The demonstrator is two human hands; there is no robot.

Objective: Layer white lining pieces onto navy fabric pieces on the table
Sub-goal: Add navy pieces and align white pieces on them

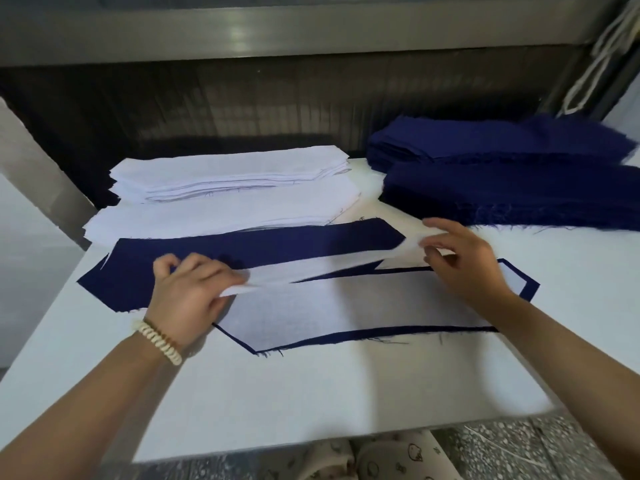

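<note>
A white lining strip (329,268) hangs stretched between the two hands just above the worktop (311,393). The left hand (187,292) pinches its left end between thumb and curled fingers. The right hand (460,261) pinches the right end, though that end is blurred and the exact hold is hard to read. Under the strip and slightly behind it lies a bare navy piece (242,247), flat and uncovered. Nearer the person lies a second navy piece (381,330) that already carries its lining, with only a thin dark border showing round the white.

At the back left sits a stack of white lining (225,181), and at the back right a stack of navy fabric (502,174).

The strip looks very light, thin and limp, sagging along its length, so it probably needs both ends held and gentle tension to land flat. It would likely drift or wrinkle if dropped from one end. The navy cloth has frayed edges and seems soft. It may shift if the lining is dragged across it, so lowering the strip straight down onto it seems safer.
</note>
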